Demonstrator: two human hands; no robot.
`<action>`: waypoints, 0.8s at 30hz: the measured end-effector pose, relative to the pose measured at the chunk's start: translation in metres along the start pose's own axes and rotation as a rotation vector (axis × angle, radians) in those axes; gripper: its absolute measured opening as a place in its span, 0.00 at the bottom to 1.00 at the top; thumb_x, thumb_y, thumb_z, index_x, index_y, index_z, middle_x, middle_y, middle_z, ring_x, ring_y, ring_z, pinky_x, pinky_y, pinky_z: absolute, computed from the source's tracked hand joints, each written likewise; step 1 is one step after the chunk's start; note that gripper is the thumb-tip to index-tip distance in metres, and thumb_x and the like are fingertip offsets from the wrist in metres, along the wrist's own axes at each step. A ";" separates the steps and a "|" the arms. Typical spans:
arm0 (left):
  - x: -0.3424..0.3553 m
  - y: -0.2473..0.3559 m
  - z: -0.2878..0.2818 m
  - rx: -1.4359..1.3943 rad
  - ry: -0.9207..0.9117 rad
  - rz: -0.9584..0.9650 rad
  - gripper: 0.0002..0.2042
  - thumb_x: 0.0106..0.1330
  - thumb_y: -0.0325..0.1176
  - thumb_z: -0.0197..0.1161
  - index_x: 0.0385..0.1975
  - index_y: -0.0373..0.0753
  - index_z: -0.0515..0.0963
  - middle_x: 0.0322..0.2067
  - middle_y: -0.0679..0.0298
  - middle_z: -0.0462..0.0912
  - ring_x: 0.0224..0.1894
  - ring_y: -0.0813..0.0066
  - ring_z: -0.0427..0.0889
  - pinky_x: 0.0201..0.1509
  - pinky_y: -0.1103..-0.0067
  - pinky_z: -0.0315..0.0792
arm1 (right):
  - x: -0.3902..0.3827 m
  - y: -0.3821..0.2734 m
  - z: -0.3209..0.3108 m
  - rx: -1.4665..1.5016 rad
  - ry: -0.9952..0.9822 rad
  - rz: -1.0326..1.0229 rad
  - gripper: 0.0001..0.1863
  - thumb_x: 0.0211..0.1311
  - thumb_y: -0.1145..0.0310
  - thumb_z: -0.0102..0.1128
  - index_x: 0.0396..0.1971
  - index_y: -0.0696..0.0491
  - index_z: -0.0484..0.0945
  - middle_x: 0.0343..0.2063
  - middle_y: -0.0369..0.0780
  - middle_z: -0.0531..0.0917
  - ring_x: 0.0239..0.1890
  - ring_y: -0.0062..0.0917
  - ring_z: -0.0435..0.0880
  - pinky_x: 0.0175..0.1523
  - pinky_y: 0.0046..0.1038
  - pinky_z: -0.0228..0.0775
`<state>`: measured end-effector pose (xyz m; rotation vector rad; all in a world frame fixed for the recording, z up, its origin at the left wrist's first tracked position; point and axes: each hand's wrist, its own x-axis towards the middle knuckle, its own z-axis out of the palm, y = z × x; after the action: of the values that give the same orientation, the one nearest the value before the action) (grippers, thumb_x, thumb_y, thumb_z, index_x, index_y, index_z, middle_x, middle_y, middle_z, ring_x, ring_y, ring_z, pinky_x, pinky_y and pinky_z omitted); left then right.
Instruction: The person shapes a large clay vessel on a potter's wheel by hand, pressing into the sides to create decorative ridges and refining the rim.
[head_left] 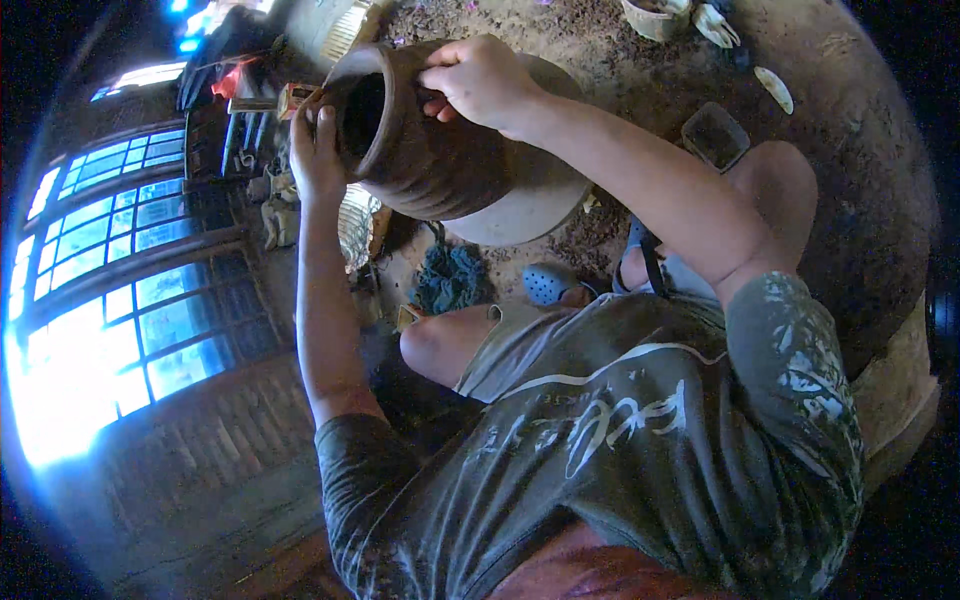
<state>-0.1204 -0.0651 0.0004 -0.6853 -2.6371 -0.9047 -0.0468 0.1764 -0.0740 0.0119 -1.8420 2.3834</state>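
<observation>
A large brown clay pot [440, 165] with ridged walls stands on a pale round disc [520, 215], its dark mouth showing toward the upper left. My left hand [318, 155] is at the left side of the pot's rim, its fingers reaching up along the lip and closed on it. Against the pot's neck and shoulder, my right hand [480, 85] is closed, thumb and fingers curled together. Whatever may be between those right fingertips is too small to make out.
Dark blue-green cloth [447, 278] lies below the disc beside a blue clog [548, 283]. A dark square container [715, 137] sits on the dirt floor near my knee. Farther off stand a pale basket [657, 17] and a whitish oval piece [773, 90]. Barred windows [120, 250] fill the left.
</observation>
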 end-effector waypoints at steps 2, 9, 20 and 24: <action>-0.007 0.010 0.005 -0.117 0.025 -0.052 0.21 0.78 0.45 0.58 0.59 0.33 0.75 0.50 0.57 0.83 0.51 0.68 0.80 0.59 0.72 0.72 | 0.007 -0.005 0.002 -0.100 -0.005 0.000 0.16 0.66 0.68 0.62 0.47 0.65 0.84 0.31 0.45 0.89 0.28 0.23 0.90 0.32 0.25 0.83; -0.012 0.012 0.008 0.182 0.170 -0.192 0.26 0.77 0.51 0.57 0.54 0.29 0.77 0.46 0.48 0.85 0.48 0.55 0.83 0.57 0.65 0.73 | -0.015 0.003 0.024 0.076 0.019 -0.098 0.12 0.69 0.70 0.54 0.36 0.63 0.83 0.23 0.44 0.87 0.19 0.26 0.87 0.26 0.28 0.80; -0.016 0.021 0.017 0.258 0.194 -0.242 0.29 0.77 0.55 0.54 0.57 0.30 0.74 0.52 0.38 0.81 0.55 0.38 0.79 0.60 0.56 0.70 | -0.062 0.015 0.079 0.399 0.102 -0.151 0.31 0.71 0.72 0.50 0.73 0.57 0.63 0.22 0.35 0.77 0.18 0.16 0.77 0.23 0.23 0.72; -0.016 0.033 0.020 0.256 0.178 -0.250 0.28 0.77 0.54 0.53 0.56 0.29 0.74 0.52 0.37 0.80 0.55 0.36 0.78 0.59 0.55 0.70 | -0.073 0.025 0.094 0.288 0.112 -0.184 0.40 0.69 0.73 0.51 0.78 0.61 0.46 0.26 0.37 0.80 0.24 0.14 0.76 0.29 0.20 0.72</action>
<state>-0.0918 -0.0347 -0.0043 -0.2062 -2.6479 -0.6360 0.0158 0.0727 -0.0801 0.0715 -1.3735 2.4402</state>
